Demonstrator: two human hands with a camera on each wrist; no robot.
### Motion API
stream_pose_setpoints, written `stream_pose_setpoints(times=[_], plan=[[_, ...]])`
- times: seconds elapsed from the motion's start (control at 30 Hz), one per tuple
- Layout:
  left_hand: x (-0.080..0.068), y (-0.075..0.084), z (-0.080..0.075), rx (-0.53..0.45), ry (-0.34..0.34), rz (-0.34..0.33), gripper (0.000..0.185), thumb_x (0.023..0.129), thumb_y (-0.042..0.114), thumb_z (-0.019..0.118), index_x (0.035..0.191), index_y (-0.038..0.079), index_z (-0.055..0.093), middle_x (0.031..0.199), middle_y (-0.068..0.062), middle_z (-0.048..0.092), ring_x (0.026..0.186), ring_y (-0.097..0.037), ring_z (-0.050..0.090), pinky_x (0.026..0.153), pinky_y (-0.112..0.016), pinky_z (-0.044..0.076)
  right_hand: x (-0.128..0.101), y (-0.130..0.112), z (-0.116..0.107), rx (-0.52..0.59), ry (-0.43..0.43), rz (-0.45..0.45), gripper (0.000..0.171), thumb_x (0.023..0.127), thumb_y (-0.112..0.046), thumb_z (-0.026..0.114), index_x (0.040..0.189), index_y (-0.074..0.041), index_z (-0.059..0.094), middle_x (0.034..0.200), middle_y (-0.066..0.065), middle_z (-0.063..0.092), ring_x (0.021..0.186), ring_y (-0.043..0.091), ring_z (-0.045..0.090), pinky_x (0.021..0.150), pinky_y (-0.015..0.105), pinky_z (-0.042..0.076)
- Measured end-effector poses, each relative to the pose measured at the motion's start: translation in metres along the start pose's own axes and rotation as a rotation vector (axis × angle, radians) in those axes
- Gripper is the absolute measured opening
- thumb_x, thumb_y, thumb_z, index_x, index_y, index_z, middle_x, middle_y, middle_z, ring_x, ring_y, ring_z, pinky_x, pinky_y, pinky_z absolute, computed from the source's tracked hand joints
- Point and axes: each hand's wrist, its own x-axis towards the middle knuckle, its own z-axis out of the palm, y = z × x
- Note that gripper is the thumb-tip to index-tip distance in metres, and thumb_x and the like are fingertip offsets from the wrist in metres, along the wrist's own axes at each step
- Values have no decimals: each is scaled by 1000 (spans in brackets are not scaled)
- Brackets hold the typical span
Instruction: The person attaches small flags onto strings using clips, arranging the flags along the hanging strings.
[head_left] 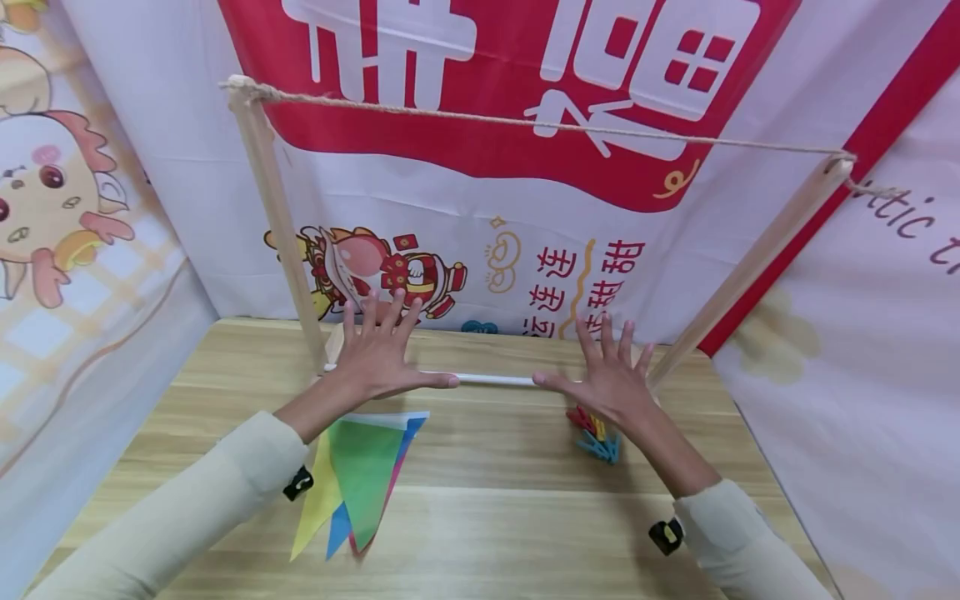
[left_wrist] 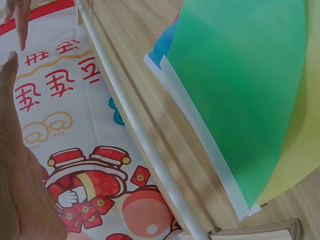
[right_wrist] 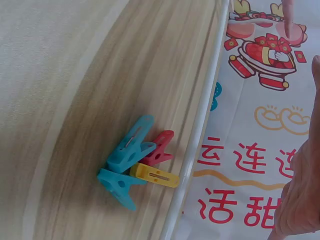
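Observation:
My left hand (head_left: pixel 378 354) is held out with fingers spread, above the white rod (head_left: pixel 495 380) that runs along the base of a wooden frame. My right hand (head_left: pixel 611 375) is spread the same way farther right, its thumb pointing toward the left one. Neither hand holds anything. Below the left wrist lies a stack of triangular pennants, a green pennant (head_left: pixel 367 471) on top with yellow and blue ones showing under it. Under the right hand is a small pile of clothespins: blue clothespins (right_wrist: pixel 131 145), a red clothespin (right_wrist: pixel 160 148) and a yellow clothespin (right_wrist: pixel 156 175).
Two wooden posts rise from the table (head_left: pixel 480 517), the left post (head_left: pixel 273 217) and the right post (head_left: pixel 750 258). A twine string (head_left: pixel 480 119) is tied between their tops. Printed cloth (head_left: pixel 420 187) hangs behind and on both sides.

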Motion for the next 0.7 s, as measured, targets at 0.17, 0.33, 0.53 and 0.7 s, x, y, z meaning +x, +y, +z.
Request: stream_pose_setpoints(times=[0.17, 0.33, 0.53, 0.7], plan=[[1, -2, 4, 0, 3, -5, 148, 74, 111, 57, 183, 29, -1, 192, -9, -10, 174, -41, -28, 133, -72, -28, -2, 2, 1, 6, -4, 5, 123, 91, -101, 48, 180, -38, -8, 185, 6, -30, 169, 46, -33, 129, 86, -18], [0, -3, 5, -12, 3, 2, 147, 75, 109, 58, 183, 28, 1, 191, -7, -14, 174, -41, -27, 133, -68, -30, -4, 5, 1, 17, -8, 14, 126, 91, -101, 49, 183, -31, 0, 187, 8, -25, 171, 46, -29, 131, 84, -16], [-2, -6, 5, -7, 17, 11, 146, 77, 107, 60, 183, 26, 3, 193, -9, -8, 176, -45, -20, 135, -69, -27, -6, 9, 4, 43, -31, 21, 125, 91, -99, 51, 183, -30, 3, 188, 10, -21, 172, 47, -27, 134, 81, -14], [-2, -8, 6, -4, 42, 22, 145, 77, 105, 62, 184, 23, 8, 192, -14, 4, 177, -48, -11, 137, -71, -22, -8, 10, 3, 59, -34, 14, 123, 92, -98, 52, 183, -29, 6, 190, 14, -14, 173, 49, -22, 137, 78, -9]])
